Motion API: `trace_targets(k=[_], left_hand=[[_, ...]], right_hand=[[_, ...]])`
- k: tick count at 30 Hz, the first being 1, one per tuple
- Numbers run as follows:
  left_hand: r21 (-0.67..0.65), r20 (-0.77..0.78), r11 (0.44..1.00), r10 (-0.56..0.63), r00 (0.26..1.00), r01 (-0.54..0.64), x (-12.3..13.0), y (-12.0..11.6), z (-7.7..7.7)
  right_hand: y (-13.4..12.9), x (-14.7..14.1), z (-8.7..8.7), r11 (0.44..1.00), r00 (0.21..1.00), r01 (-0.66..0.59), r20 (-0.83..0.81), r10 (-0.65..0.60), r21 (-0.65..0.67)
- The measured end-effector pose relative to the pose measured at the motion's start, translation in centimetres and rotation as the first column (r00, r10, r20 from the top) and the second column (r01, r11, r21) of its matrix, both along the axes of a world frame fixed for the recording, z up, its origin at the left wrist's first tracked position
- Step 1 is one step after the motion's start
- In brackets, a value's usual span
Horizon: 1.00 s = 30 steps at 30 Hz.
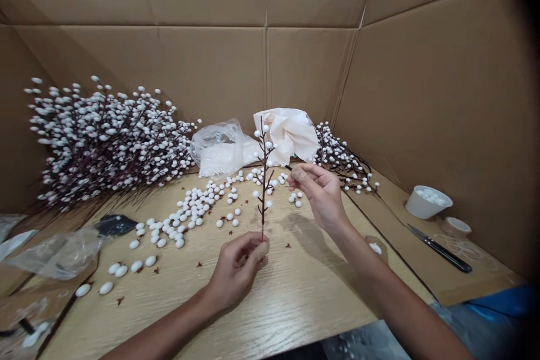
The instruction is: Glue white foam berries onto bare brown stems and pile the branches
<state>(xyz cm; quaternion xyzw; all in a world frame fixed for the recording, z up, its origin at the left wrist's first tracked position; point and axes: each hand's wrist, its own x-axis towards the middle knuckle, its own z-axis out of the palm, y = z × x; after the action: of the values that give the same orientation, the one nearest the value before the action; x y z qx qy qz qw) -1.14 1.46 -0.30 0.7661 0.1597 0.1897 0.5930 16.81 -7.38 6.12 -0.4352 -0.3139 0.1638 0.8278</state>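
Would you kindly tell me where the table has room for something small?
The widest bare patch of table lies between the left hand and right forearm, toward the near edge. A smaller one separates the left forearm from the nearest white balls. Farther back, balls, a plastic bag and stems crowd it.

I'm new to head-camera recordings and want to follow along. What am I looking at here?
There is no machine here, only a person's two bare hands. The single picture comes from a camera worn on that person's head, looking forward and down, so the forearms enter from the bottom.

The left hand holds a thin dark branch upright by its lower end; a few white balls are on it. The right hand, beside it, pinches a small dark object, too small to identify.

On the wooden table lie many loose white balls. Behind are a large bundle of white-tipped branches at left and a smaller bundle at right.
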Motion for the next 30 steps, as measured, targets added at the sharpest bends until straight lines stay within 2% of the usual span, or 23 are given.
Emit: trace_targets(k=[4, 9, 22, 30], left_hand=[[0.000, 0.009, 1.000, -0.001, 1.000, 0.001, 0.07, -0.03, 0.00], [0.002, 0.004, 1.000, 0.003, 1.000, -0.003, 0.13, -0.01, -0.16], [0.052, 0.006, 0.999, 0.011, 1.000, -0.012, 0.09, 0.18, -0.50], [0.045, 0.004, 0.999, 0.012, 1.000, -0.012, 0.07, 0.08, -0.07]], right_hand=[[0.01, -0.14, -0.16, 0.995, 0.987, 0.091, 0.138, -0.085, -0.033], [-0.22, -0.55, 0.07, 0.988, 0.969, 0.131, 0.222, -0.111, -0.081], [-0.26, -0.91, 0.44, 0.980, 0.956, 0.181, 0.248, -0.155, -0.085], [-0.36, -1.02, 0.35, 0.976, 0.948, 0.205, 0.265, -0.179, -0.076]])
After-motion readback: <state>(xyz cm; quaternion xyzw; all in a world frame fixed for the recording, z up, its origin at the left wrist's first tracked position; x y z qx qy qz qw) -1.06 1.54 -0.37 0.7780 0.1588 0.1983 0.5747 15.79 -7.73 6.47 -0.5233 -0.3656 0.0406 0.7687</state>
